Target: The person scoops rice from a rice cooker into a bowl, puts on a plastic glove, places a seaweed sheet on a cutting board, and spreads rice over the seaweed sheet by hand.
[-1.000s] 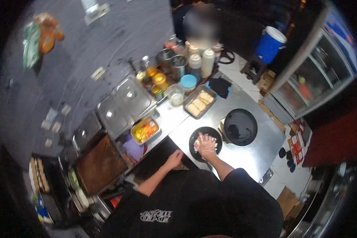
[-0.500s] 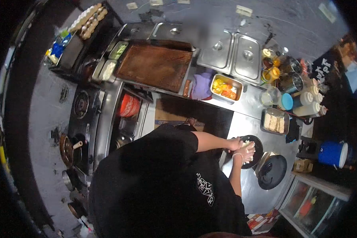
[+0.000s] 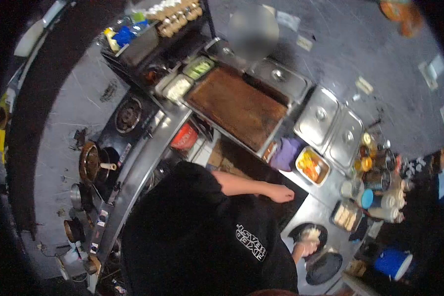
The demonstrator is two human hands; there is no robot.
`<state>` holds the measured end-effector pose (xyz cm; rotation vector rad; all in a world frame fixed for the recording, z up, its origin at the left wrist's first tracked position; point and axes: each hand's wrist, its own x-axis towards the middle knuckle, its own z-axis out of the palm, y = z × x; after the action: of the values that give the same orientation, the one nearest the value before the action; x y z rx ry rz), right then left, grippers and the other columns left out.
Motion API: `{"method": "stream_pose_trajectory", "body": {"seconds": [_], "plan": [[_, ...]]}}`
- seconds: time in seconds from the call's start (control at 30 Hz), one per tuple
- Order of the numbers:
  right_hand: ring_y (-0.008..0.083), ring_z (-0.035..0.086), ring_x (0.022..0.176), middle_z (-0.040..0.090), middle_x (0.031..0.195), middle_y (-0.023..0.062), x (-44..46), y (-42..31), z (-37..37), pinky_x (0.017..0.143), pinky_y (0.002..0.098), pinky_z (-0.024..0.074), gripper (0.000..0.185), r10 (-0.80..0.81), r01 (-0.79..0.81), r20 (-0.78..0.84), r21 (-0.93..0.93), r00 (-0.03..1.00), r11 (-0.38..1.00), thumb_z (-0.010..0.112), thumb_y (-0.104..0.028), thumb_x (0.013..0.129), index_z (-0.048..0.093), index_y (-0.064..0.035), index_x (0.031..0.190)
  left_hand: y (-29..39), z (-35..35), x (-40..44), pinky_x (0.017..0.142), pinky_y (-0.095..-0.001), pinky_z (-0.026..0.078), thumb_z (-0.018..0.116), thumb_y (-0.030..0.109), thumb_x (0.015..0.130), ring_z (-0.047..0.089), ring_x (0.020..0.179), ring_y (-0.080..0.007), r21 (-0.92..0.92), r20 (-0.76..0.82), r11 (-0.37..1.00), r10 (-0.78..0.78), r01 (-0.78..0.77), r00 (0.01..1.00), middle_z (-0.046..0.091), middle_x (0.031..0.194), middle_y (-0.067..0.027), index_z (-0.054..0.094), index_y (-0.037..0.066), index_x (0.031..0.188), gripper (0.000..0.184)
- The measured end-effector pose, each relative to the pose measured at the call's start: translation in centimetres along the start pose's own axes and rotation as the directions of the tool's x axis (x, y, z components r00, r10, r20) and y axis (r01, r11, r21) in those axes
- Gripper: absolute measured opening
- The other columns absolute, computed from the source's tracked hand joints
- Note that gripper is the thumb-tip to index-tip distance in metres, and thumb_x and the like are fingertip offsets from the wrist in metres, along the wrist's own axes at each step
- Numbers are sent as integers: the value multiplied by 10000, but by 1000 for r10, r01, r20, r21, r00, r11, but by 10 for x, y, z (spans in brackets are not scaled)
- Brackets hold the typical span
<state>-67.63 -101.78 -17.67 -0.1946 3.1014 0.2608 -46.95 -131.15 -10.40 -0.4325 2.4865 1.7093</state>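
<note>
My left hand (image 3: 283, 194) is off the pan, over the dark gap at the counter's edge. Its fingers are curled closed, and whether anything is inside is hidden. A round black pan or bowl (image 3: 294, 231) on the steel counter holds white crumbly food (image 3: 311, 234), possibly rice. My right hand (image 3: 309, 247) is at the near side of this vessel, touching or just beside the food; its fingers are blurred. Close by, a dark oval plate (image 3: 324, 269) lies on the counter.
A steel tray of cut yellow and red vegetables (image 3: 313, 166) stands beside a purple cloth (image 3: 287, 154). Beyond are a brown griddle (image 3: 237, 106) and lidded steel pans (image 3: 319, 116). A container of pale blocks (image 3: 347, 216) and several bottles (image 3: 387, 202) line the right.
My left hand has left the white food and pulled back from the vessel, its fingers curled. My right hand stays at the vessel. The whole view has turned.
</note>
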Motion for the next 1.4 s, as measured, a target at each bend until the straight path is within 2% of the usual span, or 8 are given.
{"method": "stream_pose_trajectory", "body": {"seconds": [0.23, 0.4, 0.5, 0.57, 0.7, 0.8, 1.1, 1.4], "plan": [[388, 579, 1058, 567, 1203, 195, 11, -83, -27, 809, 470, 518, 675, 1, 0, 25, -15, 1000, 1000, 582, -532, 807, 492, -74, 1295, -2, -242, -224, 832, -326, 491, 489, 116, 950, 607, 930, -160, -143, -680, 990, -111, 18, 725, 632, 995, -76, 567, 14, 1118, 211], [389, 577, 1061, 567, 1203, 199, 13, -163, -62, 815, 468, 516, 672, -83, 83, 73, 1, 994, 997, 581, -527, 807, 496, -67, 1289, 97, -429, -443, 822, -298, 467, 450, 146, 969, 583, 880, -158, 211, -977, 961, 208, 180, 33, 618, 921, -77, 602, -3, 999, 215], [389, 576, 1063, 567, 1203, 202, 11, -206, -79, 818, 467, 515, 670, -110, 109, 115, 12, 987, 994, 581, -524, 807, 498, -63, 1286, 109, -538, -570, 749, -296, 488, 449, 115, 925, 640, 833, -159, 196, -910, 782, 370, 592, -187, 670, 862, -101, 621, 19, 1026, 222], [390, 575, 1065, 567, 1203, 204, 9, -228, -90, 821, 466, 514, 668, -112, 111, 146, 14, 983, 994, 580, -522, 807, 499, -61, 1284, 90, -613, -643, 801, -345, 488, 423, 182, 892, 660, 904, -278, 84, -922, 652, 338, 753, -190, 687, 924, -156, 629, 19, 1042, 302], [390, 574, 1068, 567, 1204, 207, 2, -252, -109, 825, 464, 512, 666, -104, 103, 195, 12, 975, 995, 580, -518, 807, 502, -56, 1280, -3, -710, -735, 954, -395, 443, 436, 201, 893, 585, 1117, -322, -142, -986, 249, -116, 958, -115, 622, 1159, -211, 595, -9, 1165, 378], [391, 572, 1070, 567, 1204, 209, 1, -265, -116, 828, 462, 511, 664, -92, 91, 212, 17, 973, 996, 579, -515, 808, 505, -52, 1277, -34, -731, -746, 1017, -419, 407, 447, 270, 880, 517, 1195, -362, -157, -958, 128, -262, 979, -120, 525, 1276, -252, 522, -10, 1275, 490], [392, 569, 1077, 568, 1204, 217, 10, -267, -128, 839, 458, 507, 658, -84, 83, 244, 15, 966, 996, 578, -506, 808, 512, -41, 1268, -25, -735, -745, 988, -445, 416, 450, 302, 891, 535, 1161, -383, -299, -937, 137, -231, 944, -263, 536, 1252, -266, 539, -15, 1237, 478], [393, 565, 1083, 568, 1205, 224, 3, -263, -124, 849, 454, 503, 652, -80, 69, 270, 49, 960, 996, 577, -497, 809, 519, -29, 1259, -13, -744, -738, 978, -444, 428, 477, 268, 892, 540, 1162, -371, -204, -936, 23, -297, 979, -188, 545, 1246, -257, 529, -8, 1250, 455]]}}
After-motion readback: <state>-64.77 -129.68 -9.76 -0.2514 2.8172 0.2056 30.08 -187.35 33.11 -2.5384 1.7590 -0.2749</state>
